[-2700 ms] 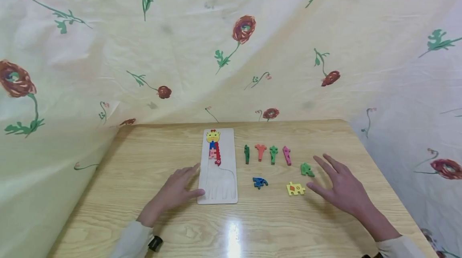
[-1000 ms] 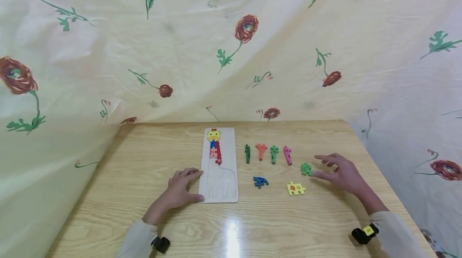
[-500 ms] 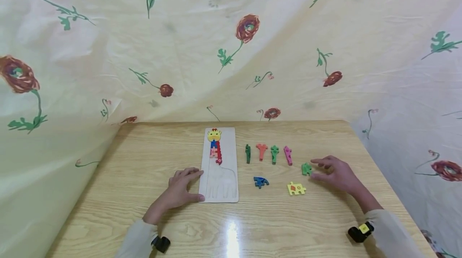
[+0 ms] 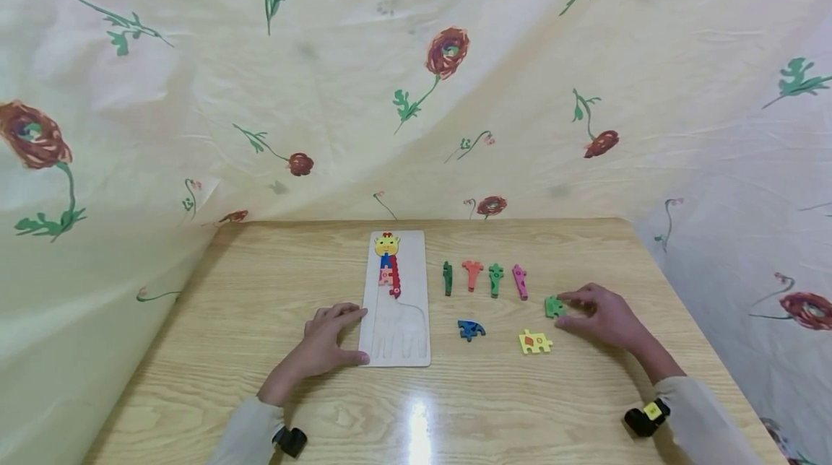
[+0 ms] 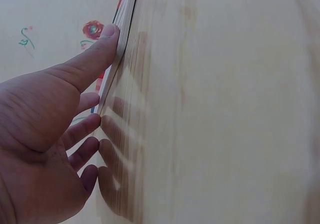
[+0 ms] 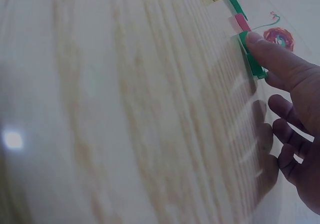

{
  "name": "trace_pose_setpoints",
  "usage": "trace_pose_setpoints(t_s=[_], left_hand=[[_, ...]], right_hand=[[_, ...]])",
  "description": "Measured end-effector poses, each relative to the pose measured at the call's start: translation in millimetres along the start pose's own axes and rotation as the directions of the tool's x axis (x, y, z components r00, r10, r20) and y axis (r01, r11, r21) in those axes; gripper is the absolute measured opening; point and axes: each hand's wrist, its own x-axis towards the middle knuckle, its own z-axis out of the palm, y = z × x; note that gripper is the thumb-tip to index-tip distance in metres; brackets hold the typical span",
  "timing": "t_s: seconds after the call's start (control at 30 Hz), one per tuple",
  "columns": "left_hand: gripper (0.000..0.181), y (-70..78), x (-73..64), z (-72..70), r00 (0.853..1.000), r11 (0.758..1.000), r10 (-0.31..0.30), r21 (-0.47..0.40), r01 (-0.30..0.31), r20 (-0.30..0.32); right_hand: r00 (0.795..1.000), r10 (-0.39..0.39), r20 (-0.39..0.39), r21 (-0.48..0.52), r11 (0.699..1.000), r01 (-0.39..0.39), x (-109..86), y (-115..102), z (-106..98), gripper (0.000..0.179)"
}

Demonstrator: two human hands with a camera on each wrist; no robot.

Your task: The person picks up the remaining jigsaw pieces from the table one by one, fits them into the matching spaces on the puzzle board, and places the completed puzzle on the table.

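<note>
A white puzzle board (image 4: 412,292) lies on the table with a giraffe-shaped recess. Its giraffe head piece (image 4: 387,245) is at the top, with blue, pink and red neck pieces below. My left hand (image 4: 325,342) rests at the board's left edge, thumb and fingertips against it, as the left wrist view also shows. At the right, my right hand (image 4: 601,315) pinches a green puzzle piece (image 4: 554,307) by its right side, thumb and forefinger at its edges. In the right wrist view the thumb lies against the green piece (image 6: 252,58).
Several leg-shaped pieces stand in a row right of the board: dark green (image 4: 448,279), orange (image 4: 472,275), green (image 4: 496,280) and magenta (image 4: 520,281). A blue piece (image 4: 471,330) and a yellow piece (image 4: 535,341) lie nearer. A flowered cloth (image 4: 351,89) hangs behind the wooden table.
My right hand has come in from the right and its thumb and forefinger have closed on the green piece. My left hand has settled against the board's edge.
</note>
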Motion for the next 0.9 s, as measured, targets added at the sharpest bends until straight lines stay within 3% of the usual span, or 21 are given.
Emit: trace_pose_setpoints(t_s=[0.6, 0.9], left_hand=[[0.08, -2.4, 0.1, 2.3, 1.0, 1.0, 0.001, -0.011, -0.002, -0.007], [0.08, -2.0, -0.1, 1.8, 1.0, 1.0, -0.002, -0.016, 0.002, -0.007]], right_hand=[[0.999, -0.031, -0.033, -0.029, 0.999, 0.03, 0.3, 3.0, 1.8, 0.048], [0.999, -0.024, -0.024, -0.04, 0.999, 0.023, 3.8, -1.5, -5.4, 0.053]])
